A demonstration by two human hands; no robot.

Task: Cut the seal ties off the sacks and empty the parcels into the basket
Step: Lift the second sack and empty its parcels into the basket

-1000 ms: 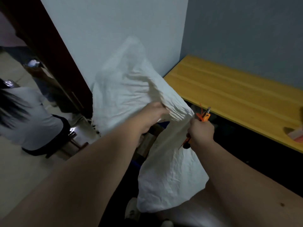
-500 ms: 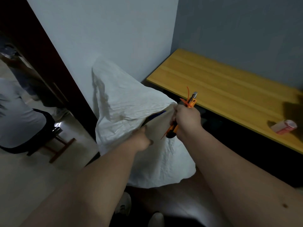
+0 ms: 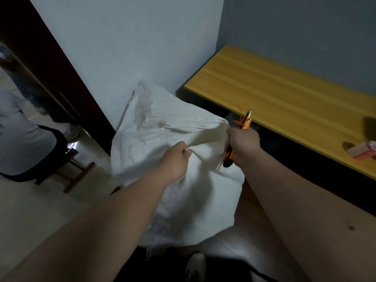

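White sack (image 3: 173, 151) held up limp in front of wall, btwn both hands. Left hand (image 3: 176, 159) fingers curled, bunching its cloth. Right hand (image 3: 243, 142) clamps sack edge + orange cutter (image 3: 237, 139), by yellow bench (image 3: 284, 102)

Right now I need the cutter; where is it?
In the head view, right of centre: the right hand grips the orange cutter beside the white sack.

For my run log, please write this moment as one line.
left hand: grips sack | right hand: holds sack edge, cutter, orange tie | basket: not visible
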